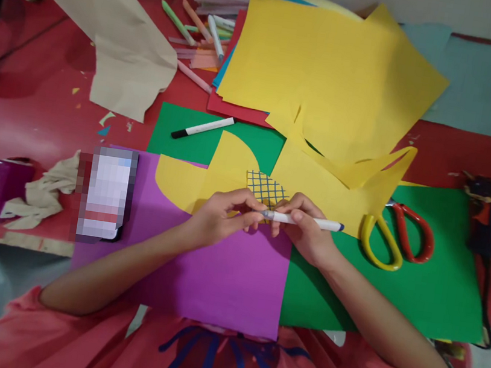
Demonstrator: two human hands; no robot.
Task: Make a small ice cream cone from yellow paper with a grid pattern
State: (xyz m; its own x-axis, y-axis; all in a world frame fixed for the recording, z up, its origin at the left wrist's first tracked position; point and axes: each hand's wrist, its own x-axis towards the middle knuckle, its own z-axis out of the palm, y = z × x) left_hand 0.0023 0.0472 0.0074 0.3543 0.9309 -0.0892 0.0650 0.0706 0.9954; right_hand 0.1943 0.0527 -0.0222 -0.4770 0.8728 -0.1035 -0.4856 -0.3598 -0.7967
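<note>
Two bare hands meet near the middle of the view, over the seam where a purple sheet of paper (214,277) lies beside a large green sheet of paper (432,283). The right hand (307,232) is curled closed around a white marker pen with a blue cap end (302,220), which lies level across its fingers, the tip pointing toward the left hand and the capped end sticking out to the right. The left hand (223,214) is loosely closed, its fingertips pinching the near edge of a small yellow paper piece drawn over with a blue crosshatch grid (265,188); that piece sits just beyond both hands, resting on a curved yellow paper cut-out (186,182). Just right of the right hand, a pair of scissors with one yellow and one red handle (396,235) lies on the green sheet. Farther back, a big yellow sheet with cut edges (334,74) tops a stack of coloured papers, and a white marker with a black cap (202,127) rests on another green sheet. A scatter of pastel pens (199,25) lies behind that. To the left sit a blurred-out phone (104,194), a crumpled beige cloth (43,192) and a roll of beige paper (106,36).
</note>
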